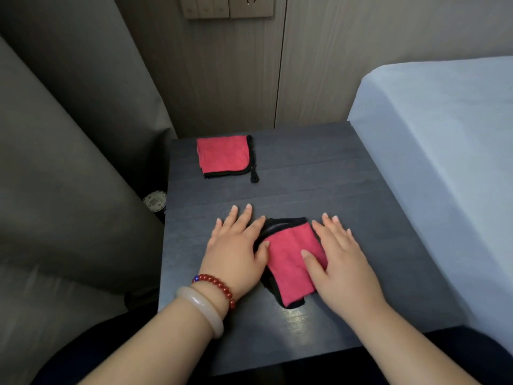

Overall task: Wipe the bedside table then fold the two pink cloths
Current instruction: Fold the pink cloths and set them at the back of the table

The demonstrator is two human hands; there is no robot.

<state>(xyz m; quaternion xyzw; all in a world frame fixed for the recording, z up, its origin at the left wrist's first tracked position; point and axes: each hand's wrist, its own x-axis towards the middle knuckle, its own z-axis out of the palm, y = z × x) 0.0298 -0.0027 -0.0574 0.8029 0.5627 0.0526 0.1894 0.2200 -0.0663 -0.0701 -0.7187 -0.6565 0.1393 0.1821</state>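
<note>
Two pink cloths with black trim lie on the dark bedside table (347, 190). One folded pink cloth (223, 156) sits at the far left corner, a black loop trailing from its right edge. The other pink cloth (291, 262) lies folded near the front, between my hands. My left hand (236, 245) lies flat along its left edge, fingers straight, thumb touching the cloth. My right hand (337, 257) presses flat on its right side, thumb on the pink face. Part of this cloth is hidden under both hands.
A bed with a pale blue sheet (444, 162) borders the table on the right. Grey curtain folds (69, 162) hang at the left, with a small round object (155, 202) on the floor beside the table. A wood wall with a switch panel (226, 6) stands behind.
</note>
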